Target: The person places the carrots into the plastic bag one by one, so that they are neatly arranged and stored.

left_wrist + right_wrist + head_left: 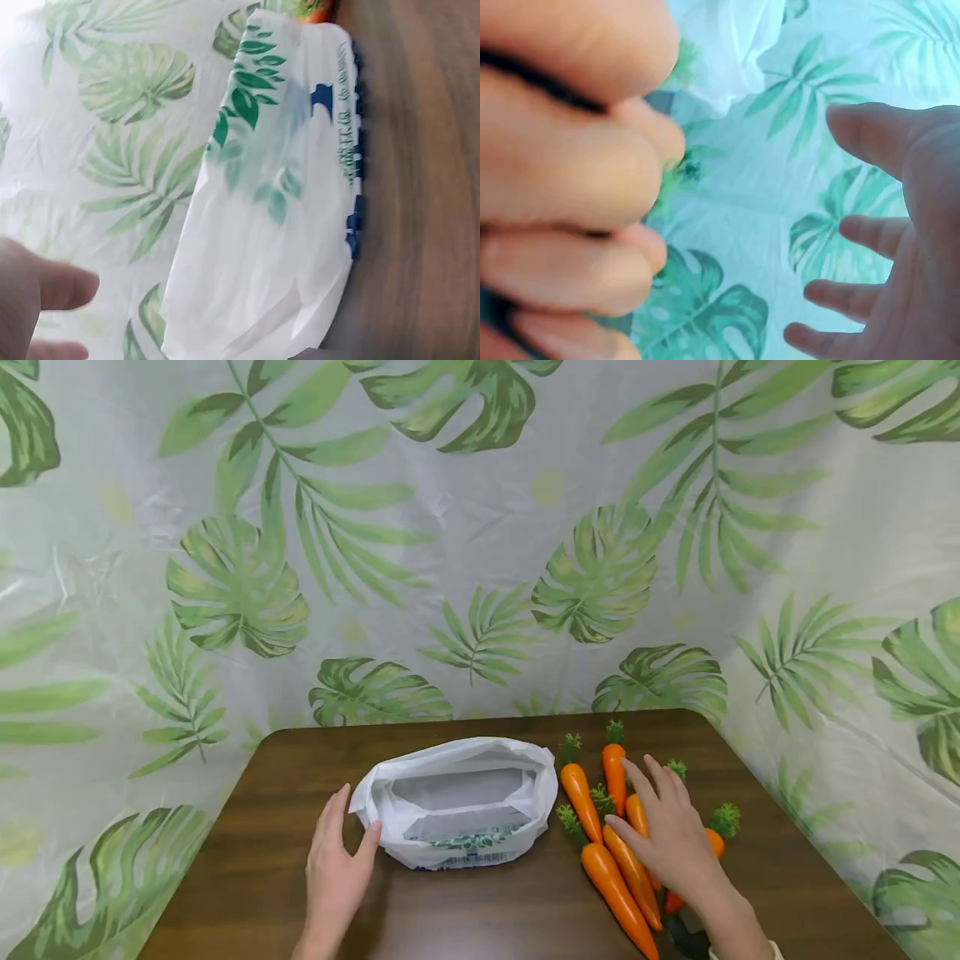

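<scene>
A white plastic bag point(480, 852) with green leaf print and blue lettering stands on the table, its mouth gaping upward. At its left end is my left hand point(337, 860), thumb and fingers spread and the thumb tip right by the rim; the left wrist view shows the bag point(262, 225) beside that hand point(45, 292). To the bag's right lie several orange carrots point(617, 893) with green tops. My right hand point(671, 839) reaches over them, fingers extended and apart, hiding part of some. In the right wrist view, that hand point(907, 232) faces blurred carrots point(562, 165).
The brown wooden table point(247, 877) has rounded far corners. Behind it hangs a pale sheet point(480, 527) printed with green leaves. One carrot top point(724, 818) shows to the right of my right hand.
</scene>
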The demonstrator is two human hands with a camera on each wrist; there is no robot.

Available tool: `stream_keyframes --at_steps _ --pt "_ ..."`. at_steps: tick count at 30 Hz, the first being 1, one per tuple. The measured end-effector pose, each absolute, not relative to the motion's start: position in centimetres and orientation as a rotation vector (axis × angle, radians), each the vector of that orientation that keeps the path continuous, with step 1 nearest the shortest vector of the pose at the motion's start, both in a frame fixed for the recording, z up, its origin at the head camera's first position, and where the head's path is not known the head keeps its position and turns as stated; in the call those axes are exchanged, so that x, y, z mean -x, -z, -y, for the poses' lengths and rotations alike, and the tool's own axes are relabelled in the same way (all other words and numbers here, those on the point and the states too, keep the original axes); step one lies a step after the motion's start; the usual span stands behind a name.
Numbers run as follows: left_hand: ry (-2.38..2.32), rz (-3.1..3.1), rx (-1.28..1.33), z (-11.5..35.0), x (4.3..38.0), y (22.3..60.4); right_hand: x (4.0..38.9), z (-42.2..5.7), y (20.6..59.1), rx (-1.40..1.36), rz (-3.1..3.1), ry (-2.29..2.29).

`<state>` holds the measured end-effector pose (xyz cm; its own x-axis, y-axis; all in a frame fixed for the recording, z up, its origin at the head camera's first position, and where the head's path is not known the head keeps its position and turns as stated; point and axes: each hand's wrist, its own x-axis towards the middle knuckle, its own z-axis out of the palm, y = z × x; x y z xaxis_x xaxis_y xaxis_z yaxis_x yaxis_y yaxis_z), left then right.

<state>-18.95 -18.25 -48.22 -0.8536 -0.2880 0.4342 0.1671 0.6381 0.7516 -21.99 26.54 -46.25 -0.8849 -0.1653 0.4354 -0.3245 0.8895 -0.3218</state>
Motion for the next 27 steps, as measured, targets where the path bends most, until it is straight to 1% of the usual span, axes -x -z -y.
stream_keyframes --at_steps 6,12,14,21,27 --pt "1.321 2.332 -0.222 18.7 19.4 48.1 21.4 -28.5 46.3 -0.263 2.747 -0.620" --pt "1.501 2.329 -0.314 18.3 19.9 48.9 21.0 -30.5 46.7 -0.176 2.766 -0.632" --pt "1.537 2.304 -0.321 18.1 20.2 49.2 21.0 -31.1 47.0 -0.147 2.770 -0.635" --pt "1.895 2.108 -0.309 17.1 20.6 49.8 21.0 -33.3 48.1 -0.038 2.812 -0.646" --pt "1.994 2.004 -0.336 16.5 20.5 50.2 20.9 -34.5 48.8 0.113 2.834 -0.667"
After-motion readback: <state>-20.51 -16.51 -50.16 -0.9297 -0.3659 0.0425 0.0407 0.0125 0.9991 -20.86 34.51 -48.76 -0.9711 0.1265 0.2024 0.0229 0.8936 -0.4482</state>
